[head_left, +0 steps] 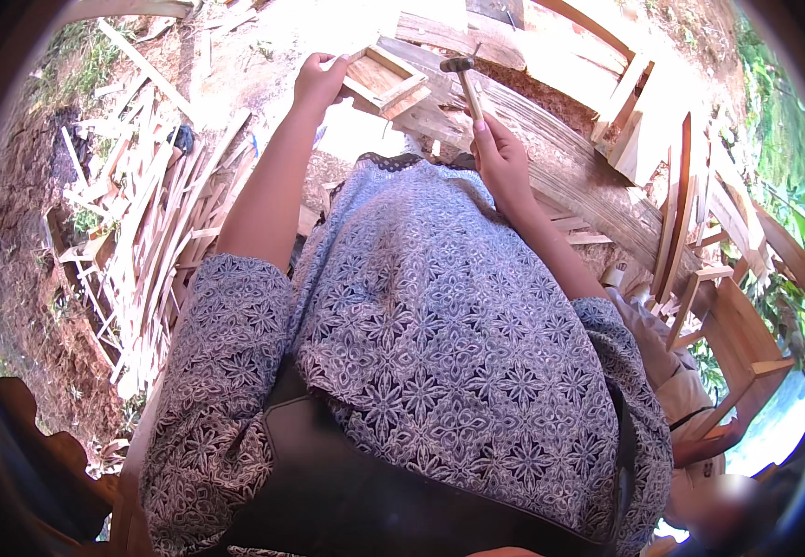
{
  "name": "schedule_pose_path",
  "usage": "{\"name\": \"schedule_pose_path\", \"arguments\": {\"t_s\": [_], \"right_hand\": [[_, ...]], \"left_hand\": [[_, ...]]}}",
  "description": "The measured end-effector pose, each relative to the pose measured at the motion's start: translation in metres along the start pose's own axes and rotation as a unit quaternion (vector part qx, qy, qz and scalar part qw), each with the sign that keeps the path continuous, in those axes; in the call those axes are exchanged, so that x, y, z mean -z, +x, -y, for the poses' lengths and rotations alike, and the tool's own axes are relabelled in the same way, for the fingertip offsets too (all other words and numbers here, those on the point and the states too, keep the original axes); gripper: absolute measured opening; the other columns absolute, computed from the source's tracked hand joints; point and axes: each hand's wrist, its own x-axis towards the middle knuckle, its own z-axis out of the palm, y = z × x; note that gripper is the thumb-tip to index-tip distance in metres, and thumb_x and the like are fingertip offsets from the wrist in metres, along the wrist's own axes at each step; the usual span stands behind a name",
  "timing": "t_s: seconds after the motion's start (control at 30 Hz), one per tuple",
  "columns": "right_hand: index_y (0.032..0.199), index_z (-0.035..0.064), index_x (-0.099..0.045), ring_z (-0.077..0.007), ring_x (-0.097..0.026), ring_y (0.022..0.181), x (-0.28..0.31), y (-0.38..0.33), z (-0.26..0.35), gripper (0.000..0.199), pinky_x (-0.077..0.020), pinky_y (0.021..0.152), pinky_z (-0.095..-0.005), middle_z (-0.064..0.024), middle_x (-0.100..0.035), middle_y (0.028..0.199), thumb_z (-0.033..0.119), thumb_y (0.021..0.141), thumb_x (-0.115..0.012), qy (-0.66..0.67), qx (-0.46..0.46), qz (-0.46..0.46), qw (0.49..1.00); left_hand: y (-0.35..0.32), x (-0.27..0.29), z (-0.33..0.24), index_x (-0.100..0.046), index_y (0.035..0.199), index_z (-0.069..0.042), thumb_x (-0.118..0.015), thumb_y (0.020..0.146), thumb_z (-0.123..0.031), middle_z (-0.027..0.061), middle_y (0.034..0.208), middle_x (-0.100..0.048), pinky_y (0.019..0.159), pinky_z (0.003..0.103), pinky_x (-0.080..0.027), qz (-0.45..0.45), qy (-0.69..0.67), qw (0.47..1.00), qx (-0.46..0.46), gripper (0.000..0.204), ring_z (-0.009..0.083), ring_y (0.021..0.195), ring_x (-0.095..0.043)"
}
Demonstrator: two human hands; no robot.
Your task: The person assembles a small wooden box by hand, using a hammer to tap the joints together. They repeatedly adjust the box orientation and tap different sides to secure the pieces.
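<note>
The left hand (317, 82) reaches to the far side of the scene and grips the left edge of a small wooden frame (386, 79), its fingers (330, 63) curled over the top rail. The frame is pale, box-like and open in the middle, and it rests on a long rough plank (551, 158) that runs from the far centre down to the right. The right hand (500, 162) is clenched around the wooden handle of a hammer (466, 82), held upright so that the dark metal head hangs just to the right of the frame, close to it but not touching. Both forearms rise from the near edge above a blue patterned garment (421, 334). To the left, a heap of thin wooden slats (156, 232) lies on bare earth. To the right stand more wooden frames (727, 343), near green leaves.
</note>
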Motion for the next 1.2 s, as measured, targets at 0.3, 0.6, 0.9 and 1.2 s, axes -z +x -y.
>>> {"name": "schedule_pose_path", "arguments": {"t_s": [0.3, 0.6, 0.9, 1.2], "right_hand": [[0.132, 0.0031, -0.062, -0.0069, -0.048, 0.067, 0.004, 0.016, -0.015, 0.035, -0.0416, 0.061, -0.0271, 0.0021, -0.054, 0.076, 0.025, 0.106, -0.053, -0.076, -0.059, 0.041, 0.994], [0.119, 0.0062, -0.057, -0.0045, -0.044, 0.052, -0.037, 0.029, -0.006, 0.022, -0.0365, 0.044, -0.0224, 0.0028, -0.049, 0.072, 0.022, 0.108, -0.047, -0.037, -0.111, 0.074, 0.990], [0.131, 0.0032, -0.055, -0.0055, -0.044, 0.061, -0.050, 0.046, 0.011, 0.029, -0.0384, 0.055, -0.0245, 0.0018, -0.050, 0.077, 0.017, 0.108, -0.044, -0.043, 0.064, -0.070, 0.995], [0.132, 0.0036, -0.053, -0.0001, -0.038, 0.052, -0.021, 0.044, 0.045, 0.030, -0.0304, 0.042, -0.0187, 0.0043, -0.045, 0.072, 0.018, 0.108, -0.044, 0.070, 0.026, -0.104, 0.992]], "left_hand": [[-0.046, -0.036, 0.069, -0.040, 0.135, 0.003, -0.048, 0.107, -0.034, 0.0192, 0.117, -0.058, 0.080, 0.039, -0.063, -0.044, -0.282, 0.953, 0.104, 0.048, 0.0293, 0.093, -0.068], [-0.077, -0.026, 0.093, -0.020, 0.159, -0.001, -0.070, 0.084, -0.065, 0.0319, 0.150, -0.025, 0.118, 0.049, -0.028, -0.112, 0.237, 0.964, -0.043, 0.110, 0.0449, 0.141, -0.029], [-0.037, 0.004, 0.076, -0.029, 0.156, -0.008, -0.082, 0.072, -0.064, 0.0147, 0.154, -0.039, 0.116, 0.050, -0.034, -0.035, 0.383, 0.848, -0.364, 0.115, 0.0352, 0.141, -0.038], [-0.053, -0.042, 0.054, -0.030, 0.156, -0.014, -0.080, 0.073, -0.064, 0.0113, 0.156, -0.034, 0.110, 0.056, -0.032, -0.024, 0.388, 0.869, -0.305, 0.109, 0.0328, 0.142, -0.034]]}}
